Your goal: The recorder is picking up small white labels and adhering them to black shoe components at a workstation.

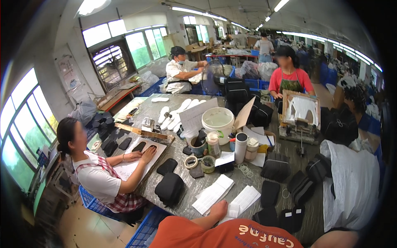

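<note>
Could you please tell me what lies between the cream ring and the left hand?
In the head view, a dark pad and then white sheets lie between the cream ring and the left hand.

A factory workshop: aproned workers [103, 169] at a cluttered worktable [188, 199] beneath tube lights [199, 13].

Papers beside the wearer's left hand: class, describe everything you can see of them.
The papers are white, thin-looking sheets with rows of fine print, too small to make out. They lie slantwise on the grey table in two groups with a narrow gap between. The left hand is at their near ends and appears to touch them.
</note>
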A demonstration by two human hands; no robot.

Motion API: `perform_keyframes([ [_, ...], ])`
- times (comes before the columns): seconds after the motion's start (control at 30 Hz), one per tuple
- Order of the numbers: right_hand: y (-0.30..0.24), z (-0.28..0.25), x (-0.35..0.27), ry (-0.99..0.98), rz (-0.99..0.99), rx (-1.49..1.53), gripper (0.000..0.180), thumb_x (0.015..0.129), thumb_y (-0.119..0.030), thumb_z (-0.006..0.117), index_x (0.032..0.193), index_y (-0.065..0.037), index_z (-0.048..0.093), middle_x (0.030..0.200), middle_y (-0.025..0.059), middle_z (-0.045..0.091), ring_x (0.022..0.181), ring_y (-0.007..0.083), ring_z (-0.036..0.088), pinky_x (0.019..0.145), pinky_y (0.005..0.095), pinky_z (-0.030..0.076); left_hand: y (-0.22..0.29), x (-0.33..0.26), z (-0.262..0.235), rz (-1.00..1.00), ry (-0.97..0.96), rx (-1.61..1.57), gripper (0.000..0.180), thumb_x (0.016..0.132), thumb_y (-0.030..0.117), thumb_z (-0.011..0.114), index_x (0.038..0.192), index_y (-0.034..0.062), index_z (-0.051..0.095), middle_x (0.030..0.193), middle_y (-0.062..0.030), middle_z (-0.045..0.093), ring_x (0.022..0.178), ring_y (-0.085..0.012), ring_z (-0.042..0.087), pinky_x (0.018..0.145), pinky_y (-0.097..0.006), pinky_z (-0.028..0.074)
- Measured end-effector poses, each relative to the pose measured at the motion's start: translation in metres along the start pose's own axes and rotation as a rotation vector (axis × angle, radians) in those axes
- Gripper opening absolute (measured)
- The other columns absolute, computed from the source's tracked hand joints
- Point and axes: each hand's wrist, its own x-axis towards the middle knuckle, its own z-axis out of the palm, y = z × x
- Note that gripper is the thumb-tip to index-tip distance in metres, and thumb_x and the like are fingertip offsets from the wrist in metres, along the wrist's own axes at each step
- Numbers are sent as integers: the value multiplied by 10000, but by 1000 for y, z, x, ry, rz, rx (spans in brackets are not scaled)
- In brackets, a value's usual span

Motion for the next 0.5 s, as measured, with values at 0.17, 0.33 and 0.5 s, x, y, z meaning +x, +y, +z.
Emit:
perform_keyframes([
  [0.17, 166, 60, 8, 1399, -14, 842, 554, 847, -254, 627, 1270, 1, 376, 838, 209, 593, 705, 241, 577, 598, 344, 453, 6, -2, 0, 15, -32, -14, 273, 922, 298, 424, 898, 52, 541, 830, -212, 633, 797, -402, 610, 697, -507, 468],
  [0.33, 280, 129, -9, 1343, 284, 1449, 559, 848, -275, 640, 1275, -21, 383, 977, 218, 599, 735, 240, 584, 657, 340, 480, 0, -1, 5, 23, 10, -31, 254, 919, 292, 437, 888, 63, 541, 811, -208, 632, 772, -399, 612, 673, -508, 469],
  [0.5, 325, 172, -24, 1309, 590, 1505, 462, 888, -251, 597, 1264, -62, 406, 1007, 204, 607, 874, 267, 624, 760, 402, 517, -1, 3, 5, 60, 30, -32, 234, 915, 283, 448, 878, 72, 543, 793, -205, 630, 756, -397, 612, 664, -502, 474],
])
